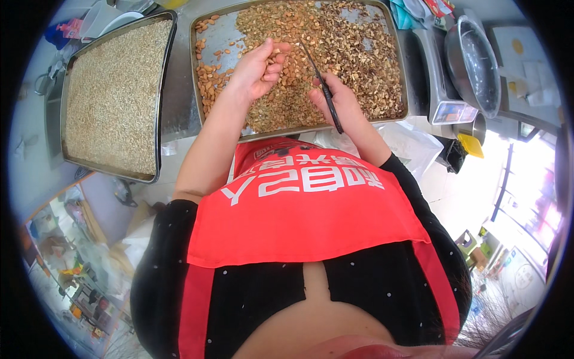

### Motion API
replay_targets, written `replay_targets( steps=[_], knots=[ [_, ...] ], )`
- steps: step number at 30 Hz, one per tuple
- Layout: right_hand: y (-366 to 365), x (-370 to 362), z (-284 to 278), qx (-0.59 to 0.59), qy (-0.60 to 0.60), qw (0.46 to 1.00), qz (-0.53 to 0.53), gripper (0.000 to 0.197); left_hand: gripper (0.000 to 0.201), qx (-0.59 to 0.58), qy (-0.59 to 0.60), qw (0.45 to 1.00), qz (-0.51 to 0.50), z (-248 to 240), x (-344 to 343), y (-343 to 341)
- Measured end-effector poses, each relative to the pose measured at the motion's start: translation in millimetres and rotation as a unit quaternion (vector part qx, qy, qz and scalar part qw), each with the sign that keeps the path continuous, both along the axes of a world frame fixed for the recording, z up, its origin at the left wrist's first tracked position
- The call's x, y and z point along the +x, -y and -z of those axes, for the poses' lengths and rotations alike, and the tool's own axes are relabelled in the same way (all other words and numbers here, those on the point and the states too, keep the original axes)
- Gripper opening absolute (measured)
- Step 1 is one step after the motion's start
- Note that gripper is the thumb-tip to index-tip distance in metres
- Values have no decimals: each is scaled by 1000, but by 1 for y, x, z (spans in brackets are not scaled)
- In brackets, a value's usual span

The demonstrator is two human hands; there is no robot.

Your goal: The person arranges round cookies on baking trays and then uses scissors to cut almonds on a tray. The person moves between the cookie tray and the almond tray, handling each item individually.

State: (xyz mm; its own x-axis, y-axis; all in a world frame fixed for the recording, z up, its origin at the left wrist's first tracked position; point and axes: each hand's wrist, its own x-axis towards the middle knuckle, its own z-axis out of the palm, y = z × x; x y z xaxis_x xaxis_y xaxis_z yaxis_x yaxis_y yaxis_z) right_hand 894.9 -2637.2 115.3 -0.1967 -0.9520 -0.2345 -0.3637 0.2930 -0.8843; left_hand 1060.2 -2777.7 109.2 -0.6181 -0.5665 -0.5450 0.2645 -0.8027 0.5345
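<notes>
A large metal baking tray (197,113) holds whole almonds (206,78) at its left, green and brown seeds (269,107) in the middle and broken walnut pieces (376,66) at its right. Above the almonds and seeds, my left hand (260,72) is closed, its fingers curled around what look like a few almonds, partly hidden by the fingers. My right hand (342,102) grips a knife by its black handle (329,102). The narrow blade points away from me over the tray, its tip close to my left fingertips.
To the left stands another dark-rimmed tray (159,113) full of pale flakes or seeds. A scale (439,90) and a tilted steel bowl (475,66) are at the right. Plastic bags (412,140) and a yellow object (470,145) lie below the tray's right edge.
</notes>
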Motion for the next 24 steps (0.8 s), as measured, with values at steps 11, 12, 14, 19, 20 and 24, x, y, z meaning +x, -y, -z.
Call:
replay_targets(
  steps=[11,12,14,19,20,24],
  knots=[
    [2,1,-17,25,-105,994,-34,52,19,42,-71,995,-46,-4,-4,-9],
    [2,0,-17,19,-120,992,-45,52,16,53,-82,994,-55,-2,-4,-11],
    [4,-2,-17,8,-148,987,-66,53,11,58,-97,992,-61,-3,-5,-14],
    [8,-5,-28,-1,-142,985,-98,51,8,31,-103,992,-68,3,-11,-21],
    [8,-6,-27,-8,-141,985,-101,51,8,32,-97,992,-77,2,-13,-23],
    [7,-2,-21,-11,-106,991,-86,46,9,40,-66,991,-110,0,-21,-35]
  ],
)
